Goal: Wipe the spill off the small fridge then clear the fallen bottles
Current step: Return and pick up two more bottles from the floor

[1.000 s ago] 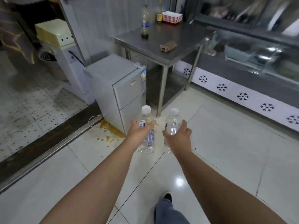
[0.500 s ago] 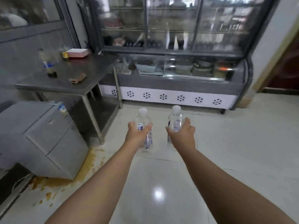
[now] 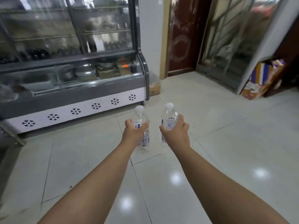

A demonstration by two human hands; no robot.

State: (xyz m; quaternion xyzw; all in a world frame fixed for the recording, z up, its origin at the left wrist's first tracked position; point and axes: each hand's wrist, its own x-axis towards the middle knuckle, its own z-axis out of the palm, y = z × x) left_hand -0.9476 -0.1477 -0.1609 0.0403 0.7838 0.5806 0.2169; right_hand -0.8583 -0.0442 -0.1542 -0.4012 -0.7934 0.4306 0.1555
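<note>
I hold two clear plastic water bottles with white caps upright in front of me, above the tiled floor. My left hand grips the left bottle around its middle. My right hand grips the right bottle the same way. Both arms are stretched forward side by side. The small fridge and the spill are out of view.
A glass display cooler with a snowflake-patterned base runs along the left. A dark red door stands ahead, a glass-fronted cabinet to its right, and a colourful cardboard box on the floor at far right. Glossy tiles stretch ahead.
My view has swung to the right: the small fridge, the orange spill and the steel table have left the frame. Both hands keep holding their bottles as before.
</note>
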